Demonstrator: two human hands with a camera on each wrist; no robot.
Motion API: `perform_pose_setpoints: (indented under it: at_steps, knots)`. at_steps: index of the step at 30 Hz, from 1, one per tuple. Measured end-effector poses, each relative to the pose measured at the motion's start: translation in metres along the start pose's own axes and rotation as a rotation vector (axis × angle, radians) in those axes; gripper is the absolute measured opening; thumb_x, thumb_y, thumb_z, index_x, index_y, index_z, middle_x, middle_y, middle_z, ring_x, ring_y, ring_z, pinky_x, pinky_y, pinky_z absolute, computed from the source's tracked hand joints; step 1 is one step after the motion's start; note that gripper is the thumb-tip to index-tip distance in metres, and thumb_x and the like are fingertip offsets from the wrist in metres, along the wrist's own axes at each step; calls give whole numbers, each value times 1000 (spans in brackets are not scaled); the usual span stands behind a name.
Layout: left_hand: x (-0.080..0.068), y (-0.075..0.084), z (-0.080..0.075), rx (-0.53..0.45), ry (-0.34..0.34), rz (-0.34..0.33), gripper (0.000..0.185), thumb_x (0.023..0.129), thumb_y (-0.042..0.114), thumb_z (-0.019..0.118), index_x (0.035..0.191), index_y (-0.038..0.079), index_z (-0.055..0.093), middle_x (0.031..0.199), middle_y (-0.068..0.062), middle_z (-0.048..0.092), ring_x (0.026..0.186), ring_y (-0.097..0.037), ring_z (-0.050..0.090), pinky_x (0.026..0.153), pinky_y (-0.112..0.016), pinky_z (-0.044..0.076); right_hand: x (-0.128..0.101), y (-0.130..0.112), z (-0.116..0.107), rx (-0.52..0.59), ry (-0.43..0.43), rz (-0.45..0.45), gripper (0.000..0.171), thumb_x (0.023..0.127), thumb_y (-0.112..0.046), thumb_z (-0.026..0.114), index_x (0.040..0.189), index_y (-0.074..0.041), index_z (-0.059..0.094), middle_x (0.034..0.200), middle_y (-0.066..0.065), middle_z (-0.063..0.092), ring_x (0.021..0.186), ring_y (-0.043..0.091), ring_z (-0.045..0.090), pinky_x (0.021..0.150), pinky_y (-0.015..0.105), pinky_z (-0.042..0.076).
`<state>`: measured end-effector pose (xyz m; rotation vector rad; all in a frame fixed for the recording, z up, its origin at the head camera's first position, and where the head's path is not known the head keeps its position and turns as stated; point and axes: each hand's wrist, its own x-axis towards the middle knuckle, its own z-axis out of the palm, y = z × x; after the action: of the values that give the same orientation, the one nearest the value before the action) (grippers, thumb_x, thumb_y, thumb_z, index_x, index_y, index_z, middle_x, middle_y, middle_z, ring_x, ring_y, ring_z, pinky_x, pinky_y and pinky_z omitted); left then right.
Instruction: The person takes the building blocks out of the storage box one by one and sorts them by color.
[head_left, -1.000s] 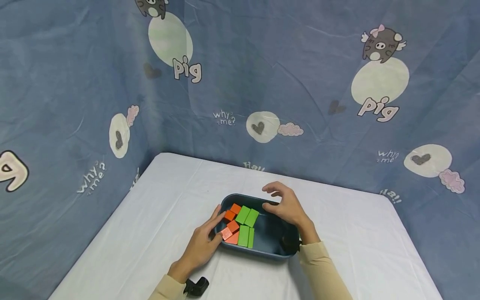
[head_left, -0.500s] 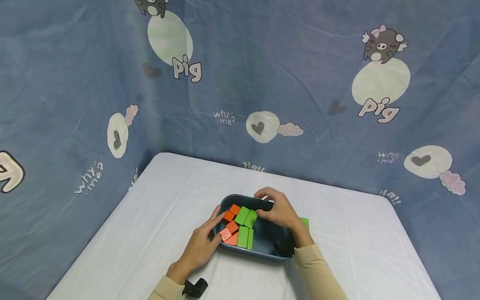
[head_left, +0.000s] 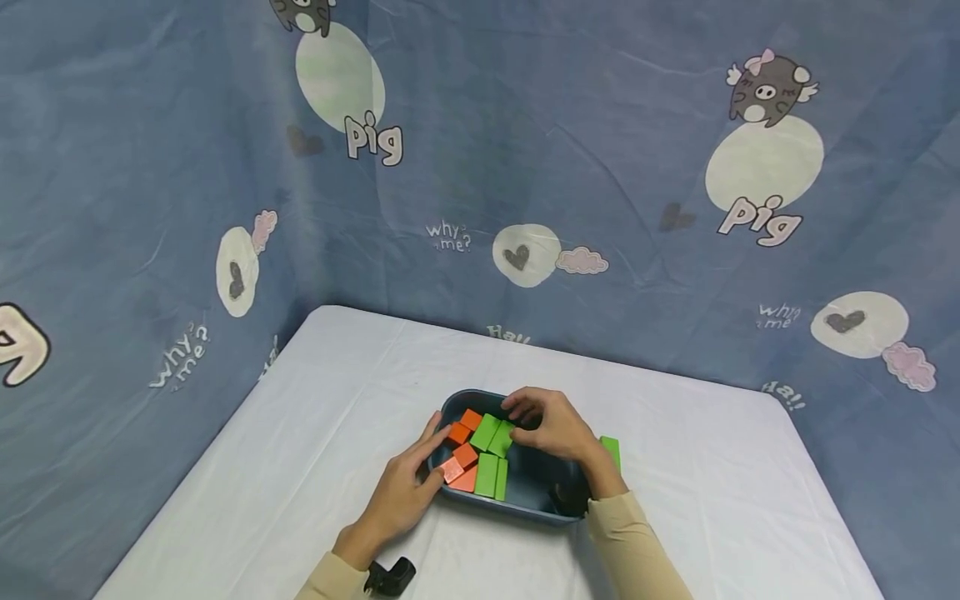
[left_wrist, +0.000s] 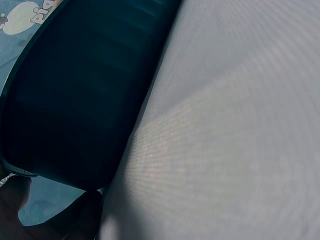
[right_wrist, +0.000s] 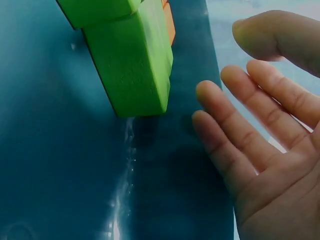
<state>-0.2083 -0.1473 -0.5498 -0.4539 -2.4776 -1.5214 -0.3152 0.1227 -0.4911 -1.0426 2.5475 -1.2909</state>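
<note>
Green block (head_left: pixel 501 437) | R hand (head_left: pixel 551 425) moved in, fingers spread beside it | L hand (head_left: pixel 408 487) unmoved, flat on tray (head_left: pixel 525 505)

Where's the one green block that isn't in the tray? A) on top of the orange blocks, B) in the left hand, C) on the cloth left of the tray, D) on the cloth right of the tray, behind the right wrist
D: a green block lies on the white cloth outside the blue tray, just past the right hand.
</note>
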Motion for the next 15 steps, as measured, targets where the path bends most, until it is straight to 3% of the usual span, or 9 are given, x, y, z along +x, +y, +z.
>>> perform_pose_setpoints:
  at_steps: [6,12,15]
  knots:
    - [0,0,2,0,-7,-4,63,90,3,62,151,9,50,163,-5,33,146,-17,34,114,-47,34,-1,0,-1,36,-68,60,46,84,-1,77,129,-5,68,122,11,70,102,29,71,85,46,59]
    - [1,-1,1,2,6,15,62,90,2,62,150,6,51,163,-5,34,145,-19,35,114,-19,27,-1,2,1,-10,-148,82,54,83,0,77,135,-7,66,132,10,66,108,29,70,87,42,59]
    - [1,-3,2,-5,8,23,62,89,1,62,150,5,51,163,-8,34,146,-20,35,112,-12,22,-1,4,1,-52,-181,85,53,83,-2,79,134,-8,67,131,9,66,110,28,69,89,41,58]
